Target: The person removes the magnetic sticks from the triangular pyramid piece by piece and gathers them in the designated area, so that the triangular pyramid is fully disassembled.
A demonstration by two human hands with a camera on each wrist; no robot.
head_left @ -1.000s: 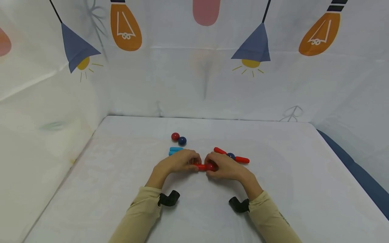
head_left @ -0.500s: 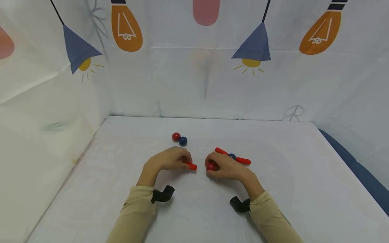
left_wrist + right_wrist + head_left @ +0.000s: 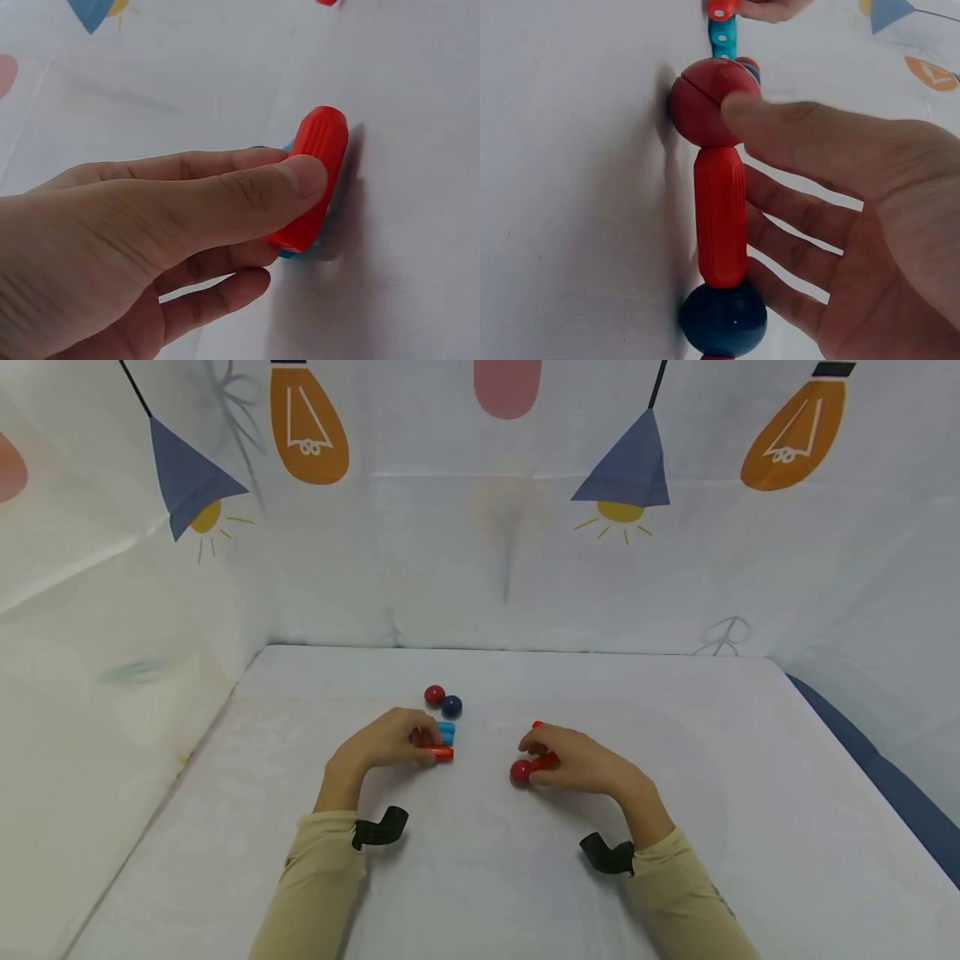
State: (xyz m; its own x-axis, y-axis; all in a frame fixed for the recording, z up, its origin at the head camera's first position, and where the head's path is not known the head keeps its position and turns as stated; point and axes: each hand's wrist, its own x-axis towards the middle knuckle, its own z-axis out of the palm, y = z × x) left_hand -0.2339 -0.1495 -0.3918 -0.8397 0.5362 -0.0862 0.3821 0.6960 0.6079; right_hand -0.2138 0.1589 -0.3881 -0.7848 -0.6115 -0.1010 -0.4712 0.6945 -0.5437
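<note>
My left hand [image 3: 386, 739] pinches a short red grooved rod [image 3: 311, 180] between thumb and fingers. Light blue rods [image 3: 447, 732] lie just behind it, mostly covered by the hand in the left wrist view. At the right, my right hand [image 3: 588, 762] has its thumb against a red ball [image 3: 705, 112], fingers extended behind; the index finger is hidden there. From that ball a red rod [image 3: 720, 217] runs to a dark blue ball [image 3: 724, 319]. Another red rod's tip [image 3: 537, 724] shows beyond the right hand.
A loose red ball [image 3: 434, 695] and a dark blue ball [image 3: 452, 707] sit close together at the back of the white table [image 3: 675, 710]. White printed sheets [image 3: 420, 552] stand behind and at the sides.
The left hand has carried its red rod leftward, away from the right hand's red ball, to the light blue rods. The right hand has shifted slightly right and loosened, exposing the ball and rod.
</note>
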